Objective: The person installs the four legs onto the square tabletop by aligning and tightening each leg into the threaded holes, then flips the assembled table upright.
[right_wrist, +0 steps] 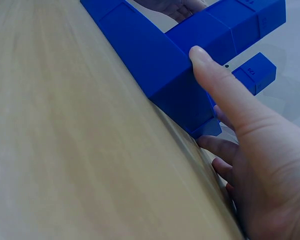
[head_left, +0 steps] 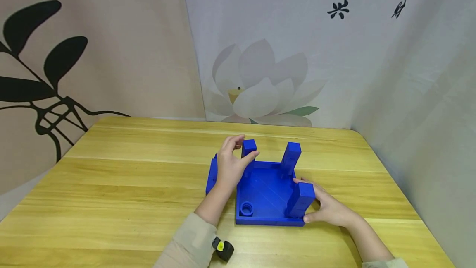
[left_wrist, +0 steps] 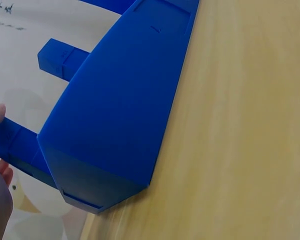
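A shallow blue tray-like base (head_left: 265,191) lies on the table with square posts standing at three corners. At its near left corner is a round socket (head_left: 246,209). My left hand (head_left: 230,162) pinches the far left post (head_left: 249,146) near its top between thumb and fingers. Low at the base's right side, my right hand (head_left: 329,208) grips the near right corner, thumb at the front and fingers along the side, next to the near right post (head_left: 300,199). The far right post (head_left: 291,156) stands untouched, leaning slightly outward in the head view.
Another blue piece (head_left: 212,175) lies left of the base, partly hidden behind my left hand. A small black object with a yellow part (head_left: 224,249) shows by the left cuff. The wooden table (head_left: 130,185) ends at a printed curtain (head_left: 267,53).
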Demonstrator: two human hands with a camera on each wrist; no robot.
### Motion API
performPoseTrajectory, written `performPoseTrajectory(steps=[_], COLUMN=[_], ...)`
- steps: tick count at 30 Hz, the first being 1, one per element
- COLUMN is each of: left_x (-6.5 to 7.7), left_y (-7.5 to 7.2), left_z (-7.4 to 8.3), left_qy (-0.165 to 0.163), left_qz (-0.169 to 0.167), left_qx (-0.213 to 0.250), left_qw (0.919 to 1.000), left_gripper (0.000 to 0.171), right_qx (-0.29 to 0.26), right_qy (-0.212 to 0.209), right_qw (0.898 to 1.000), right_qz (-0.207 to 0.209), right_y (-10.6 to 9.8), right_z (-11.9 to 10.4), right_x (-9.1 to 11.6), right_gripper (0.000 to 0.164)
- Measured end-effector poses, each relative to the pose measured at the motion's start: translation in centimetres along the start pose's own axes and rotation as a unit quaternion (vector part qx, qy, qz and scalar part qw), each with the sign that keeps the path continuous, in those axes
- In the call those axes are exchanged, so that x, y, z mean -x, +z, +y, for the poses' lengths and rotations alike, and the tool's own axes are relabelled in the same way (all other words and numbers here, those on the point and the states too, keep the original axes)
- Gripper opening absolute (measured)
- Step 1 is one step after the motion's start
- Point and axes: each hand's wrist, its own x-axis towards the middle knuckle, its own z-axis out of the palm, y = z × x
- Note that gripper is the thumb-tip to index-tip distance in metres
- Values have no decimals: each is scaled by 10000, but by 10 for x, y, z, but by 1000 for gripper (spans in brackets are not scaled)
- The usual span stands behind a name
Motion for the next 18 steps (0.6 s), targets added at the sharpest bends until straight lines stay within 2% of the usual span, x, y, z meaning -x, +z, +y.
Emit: performPoseTrajectory(steps=[10,18], left_x=[2,1], left_y=[2,1], left_z=[2,3], left_qy=[149,139], left_qz=[206,244], left_qx=[-90,-74], left_qw=[9996,9996], left_gripper=[43,42], right_qx=[150,137], right_qy=[86,-14], right_qw=[9998,9999], right_qz=[62,22], right_y=[1,0], right_z=[-3,-3], right_x=[1,0], right_gripper=[96,96])
